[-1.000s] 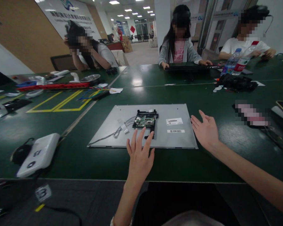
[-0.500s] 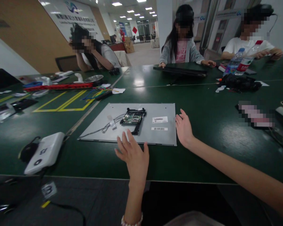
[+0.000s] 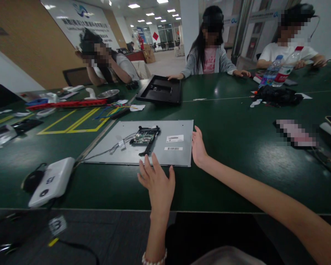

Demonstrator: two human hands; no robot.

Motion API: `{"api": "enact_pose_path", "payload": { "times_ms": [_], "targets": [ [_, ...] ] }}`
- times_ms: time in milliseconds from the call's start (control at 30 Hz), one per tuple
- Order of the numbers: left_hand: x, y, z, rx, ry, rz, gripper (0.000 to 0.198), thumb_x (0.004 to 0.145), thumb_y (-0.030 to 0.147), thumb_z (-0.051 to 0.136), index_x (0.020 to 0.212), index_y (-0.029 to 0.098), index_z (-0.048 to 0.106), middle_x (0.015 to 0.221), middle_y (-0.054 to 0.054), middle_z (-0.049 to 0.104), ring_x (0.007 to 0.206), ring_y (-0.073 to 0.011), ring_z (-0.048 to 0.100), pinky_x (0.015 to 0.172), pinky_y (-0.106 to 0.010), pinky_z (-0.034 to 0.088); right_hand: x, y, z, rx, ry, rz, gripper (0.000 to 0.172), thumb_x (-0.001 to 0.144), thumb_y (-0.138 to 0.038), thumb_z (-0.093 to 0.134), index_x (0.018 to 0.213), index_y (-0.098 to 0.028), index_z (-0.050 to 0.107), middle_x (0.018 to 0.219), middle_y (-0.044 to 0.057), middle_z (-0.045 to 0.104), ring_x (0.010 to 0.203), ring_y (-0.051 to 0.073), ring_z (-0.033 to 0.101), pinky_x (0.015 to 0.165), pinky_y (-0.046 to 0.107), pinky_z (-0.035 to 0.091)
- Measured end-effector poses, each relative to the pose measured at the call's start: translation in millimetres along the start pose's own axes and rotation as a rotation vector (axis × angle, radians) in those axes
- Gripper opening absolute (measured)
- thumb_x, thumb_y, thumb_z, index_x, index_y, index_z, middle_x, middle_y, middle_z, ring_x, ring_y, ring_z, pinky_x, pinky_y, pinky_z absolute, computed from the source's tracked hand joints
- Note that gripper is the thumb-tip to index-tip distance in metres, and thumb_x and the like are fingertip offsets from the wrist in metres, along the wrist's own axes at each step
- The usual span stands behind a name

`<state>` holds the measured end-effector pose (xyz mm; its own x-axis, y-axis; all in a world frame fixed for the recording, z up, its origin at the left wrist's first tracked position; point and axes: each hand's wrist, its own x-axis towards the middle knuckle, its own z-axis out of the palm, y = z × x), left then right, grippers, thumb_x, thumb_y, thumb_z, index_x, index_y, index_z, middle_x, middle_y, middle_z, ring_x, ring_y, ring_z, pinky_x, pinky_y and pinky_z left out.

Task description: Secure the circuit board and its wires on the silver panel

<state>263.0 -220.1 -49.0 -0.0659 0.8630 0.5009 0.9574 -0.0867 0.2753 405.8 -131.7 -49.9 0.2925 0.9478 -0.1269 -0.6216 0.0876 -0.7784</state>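
We have the panel flat on the green table, centre of the frame, a touch left. Our left hand sits at the lower middle, fingers spread wide, tips at the panel's near edge, holding nothing. Our right hand stands on edge against the panel's right side, palm toward it, fingers loose and open, gripping nothing; whether it actually presses the edge we cannot tell.

On the panel, a circuit board in a black frame lies left of centre, with grey cables running off toward the lower left. Two white labels sit just right of the board.

At the left edge of the frame, a white box rests near the table's front. Yellow floor-style lines mark the table at mid left, a red bar beyond them.

Across the table, upper centre, a person's hand rests on a black tray. Upper right, two bottles stand beside a black bundle.
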Motion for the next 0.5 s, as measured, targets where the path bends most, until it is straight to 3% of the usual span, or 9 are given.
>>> {"api": "enact_pose_path", "payload": {
  "times_ms": [133,233,300,367,433,500],
  "targets": [
    [1,6,-5.0,-0.389,0.008,-0.073,0.063,0.087,0.032,0.057,0.144,0.011,0.039,0.150,-0.022,0.035,0.143,-0.0366,0.026,0.115,-0.058,0.020,-2,-11,6,-0.045,-0.001,-0.010,0.057,0.079,-0.032,0.054,0.135,-0.025,0.041,0.131,0.006,0.059,0.121,0.021,0.055,0.106,0.040,0.039],
    [-8,27,-13.2,-1.062,-0.103,-0.324,0.059,0.088,0.037,0.058,0.142,0.021,0.039,0.139,-0.015,0.050,0.129,-0.0283,0.049,0.109,-0.049,0.036,-25,-34,19,-0.121,-0.132,-0.142,0.040,0.080,-0.026,0.055,0.120,-0.028,0.053,0.133,0.002,0.057,0.125,0.019,0.052,0.109,0.039,0.036],
    [-18,47,-18.0,-1.523,-0.344,-0.551,0.050,0.090,0.043,0.053,0.136,0.023,0.045,0.129,-0.012,0.058,0.116,-0.0261,0.059,0.100,-0.045,0.044,-53,-53,31,-0.167,-0.436,-0.234,0.034,0.082,-0.023,0.054,0.115,-0.028,0.056,0.125,0.002,0.062,0.116,0.018,0.059,0.105,0.039,0.041],
    [-28,67,-20.6,-1.809,-0.668,-0.688,0.044,0.092,0.048,0.050,0.123,0.018,0.057,0.115,-0.012,0.065,0.105,-0.0254,0.064,0.095,-0.042,0.046,-86,-70,40,-0.237,-0.775,-0.287,0.028,0.088,-0.021,0.050,0.114,-0.025,0.058,0.120,0.003,0.065,0.114,0.016,0.061,0.102,0.037,0.044],
    [-34,82,-20.6,-1.929,-1.023,-0.662,0.044,0.091,0.051,0.049,0.108,0.013,0.066,0.102,-0.012,0.068,0.098,-0.0247,0.065,0.094,-0.040,0.045,-117,-80,42,-0.402,-1.056,-0.364,0.026,0.090,-0.017,0.047,0.113,-0.021,0.059,0.121,0.005,0.065,0.116,0.015,0.060,0.100,0.032,0.045],
    [-36,90,-19.1,-1.929,-1.322,-0.480,0.049,0.091,0.055,0.049,0.097,0.011,0.069,0.099,-0.014,0.069,0.097,-0.0252,0.064,0.093,-0.039,0.043,-139,-82,38,-0.624,-1.290,-0.437,0.023,0.094,-0.020,0.047,0.113,-0.017,0.059,0.133,0.008,0.059,0.125,0.016,0.053,0.105,0.030,0.041]
  ]
}}
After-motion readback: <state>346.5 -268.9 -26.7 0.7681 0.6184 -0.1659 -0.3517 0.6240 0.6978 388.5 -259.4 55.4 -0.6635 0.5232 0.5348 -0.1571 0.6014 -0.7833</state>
